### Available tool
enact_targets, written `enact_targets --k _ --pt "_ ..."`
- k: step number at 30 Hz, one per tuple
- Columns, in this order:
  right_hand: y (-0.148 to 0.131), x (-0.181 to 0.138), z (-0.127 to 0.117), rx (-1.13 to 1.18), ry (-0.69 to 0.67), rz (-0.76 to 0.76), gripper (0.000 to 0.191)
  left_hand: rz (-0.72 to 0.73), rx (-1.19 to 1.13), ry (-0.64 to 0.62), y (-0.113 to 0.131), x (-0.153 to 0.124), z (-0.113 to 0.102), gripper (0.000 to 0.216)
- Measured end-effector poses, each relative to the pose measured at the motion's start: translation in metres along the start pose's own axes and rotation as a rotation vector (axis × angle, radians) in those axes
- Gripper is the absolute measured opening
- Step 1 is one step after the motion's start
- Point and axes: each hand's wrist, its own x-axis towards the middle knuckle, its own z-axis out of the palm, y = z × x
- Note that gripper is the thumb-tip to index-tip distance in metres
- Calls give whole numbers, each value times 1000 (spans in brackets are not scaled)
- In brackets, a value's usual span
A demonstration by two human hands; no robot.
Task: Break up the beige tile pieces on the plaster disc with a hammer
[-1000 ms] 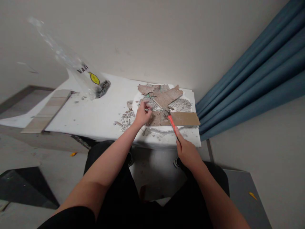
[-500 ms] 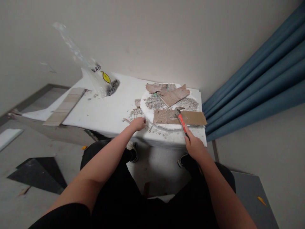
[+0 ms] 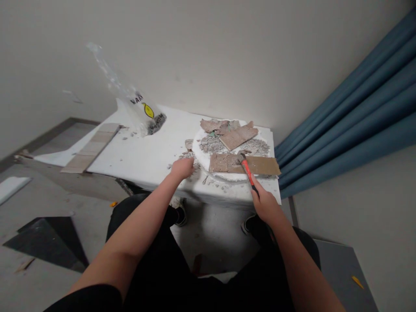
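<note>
My right hand (image 3: 267, 205) grips the red handle of a small hammer (image 3: 246, 168); its metal head rests on a brown tile piece (image 3: 260, 165) lying across a round white slab (image 3: 227, 176). More broken tile pieces (image 3: 236, 137) and grey rubble lie on that slab. My left hand (image 3: 182, 167) is curled, knuckles up, on the white board (image 3: 139, 156) among small rubble chips just left of the slab; what its fingers hold, if anything, is hidden.
A clear plastic bag (image 3: 139, 108) with a yellow logo stands at the board's far side. A long beige tile (image 3: 91, 147) lies at the left edge. Blue curtain (image 3: 351, 108) hangs on the right. A dark panel (image 3: 45, 240) lies on the floor.
My left hand has drawn back from the slab's tile pieces to the rubble at its left edge. The hammer has stayed on the brown tile, the view shifting slightly.
</note>
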Motion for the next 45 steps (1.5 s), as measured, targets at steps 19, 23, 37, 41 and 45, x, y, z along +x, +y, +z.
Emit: enact_targets --k 19,23,37,41,45 --pt "10 1 -7 56 -4 10 67 441 -463 -73 124 39 30 21" --pt "9 3 -10 44 -19 29 65 439 -489 36 127 43 33 16" --pt "11 4 -10 38 -28 31 67 292 -543 -11 122 41 30 16" --pt "10 3 -11 38 -22 13 68 285 -585 -22 120 42 31 15" --pt "9 4 -11 43 -35 18 68 308 -554 -22 120 41 32 17"
